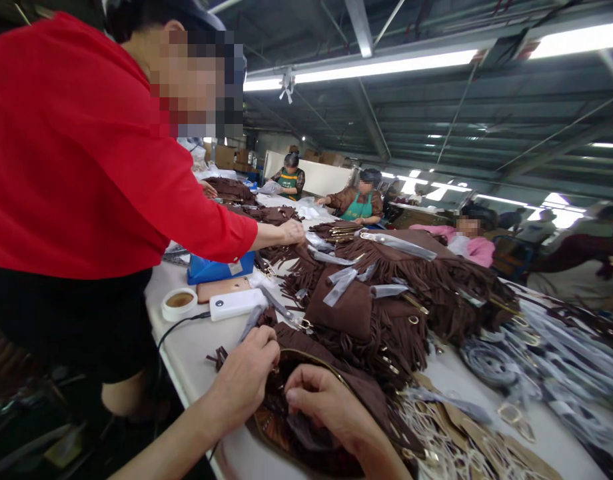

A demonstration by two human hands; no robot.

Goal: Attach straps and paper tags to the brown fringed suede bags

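Note:
A dark brown fringed handbag (359, 383) lies at the near table edge, its zippered mouth gaping toward me. My left hand (249, 370) is closed on the bag's rim at the left end of the opening, fingers curled together. Over the open mouth, my right hand (324, 400) has thumb and fingers pinched. Whatever sits between those fingertips is too small or hidden to make out. Dark lining shows inside the bag, partly covered by my right hand. A strap wrapped in clear plastic (279, 303) ends in a metal clasp just beyond the bag.
More brown fringed bags (339, 300) pile up ahead. Tan tags with white strings (451, 427) and plastic-wrapped straps (491, 363) lie right. A white device (236, 305), phone (221, 289), tape roll (179, 303) and blue box (220, 268) stand left. A red-sleeved co-worker (196, 213) reaches across; others sit behind.

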